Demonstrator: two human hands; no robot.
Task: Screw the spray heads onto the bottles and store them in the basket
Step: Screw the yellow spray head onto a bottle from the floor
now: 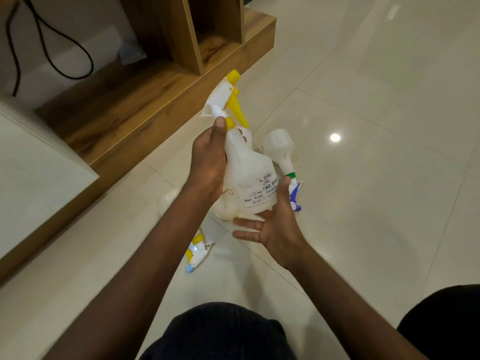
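Observation:
A translucent white spray bottle [246, 175] with a printed label is held above the floor, its yellow-and-white spray head [228, 100] pointing away from me. My left hand [209, 162] grips the bottle's neck, thumb up against the yellow collar. My right hand [275, 222] cups the bottle's base with fingers spread. Behind it a second white bottle [279, 149] lies on the floor with a green collar and a purple-and-white spray head [294, 196]. A loose yellow-and-white spray head with a blue tip [197, 252] lies on the floor under my left forearm. No basket is in view.
A wooden shelf unit [161, 81] with open compartments stands at the upper left, with a black cable [52, 42] behind it and a white panel [33, 178] at the left. Glossy cream floor tiles [376, 126] spread to the right. My dark-clothed knees [220, 333] fill the bottom edge.

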